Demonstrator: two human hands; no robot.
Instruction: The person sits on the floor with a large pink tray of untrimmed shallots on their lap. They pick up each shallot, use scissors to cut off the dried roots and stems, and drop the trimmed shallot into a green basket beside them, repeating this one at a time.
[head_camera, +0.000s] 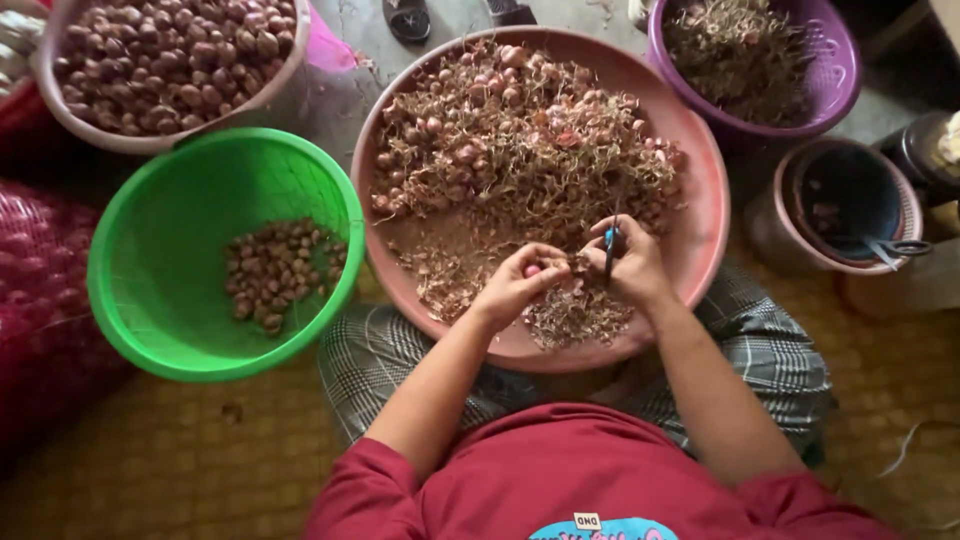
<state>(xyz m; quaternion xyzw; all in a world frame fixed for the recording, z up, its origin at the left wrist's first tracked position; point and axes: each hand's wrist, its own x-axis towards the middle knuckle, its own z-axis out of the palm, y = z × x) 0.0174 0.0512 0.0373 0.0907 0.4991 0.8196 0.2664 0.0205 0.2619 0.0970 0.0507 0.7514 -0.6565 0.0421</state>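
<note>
Roughly, counts:
Left hand (515, 283): pinching one shallot (533, 270).
Right hand (630, 262): gripping scissors (610, 240) (blue handles).
Basins: five; pink basin (705, 200) nearest, green basin (150, 250) left.

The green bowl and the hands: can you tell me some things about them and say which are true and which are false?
1. The green bowl holds a small pile of little brown bulbs. True.
2. The right hand holds a spoon. False: it holds blue-handled scissors.
3. The left hand pinches a small pinkish bulb. True.
4. The big pink basin is empty. False: it is heaped with bulbs and dry stringy roots.
5. The purple basket holds water. False: it holds dry stringy trimmings.
</note>
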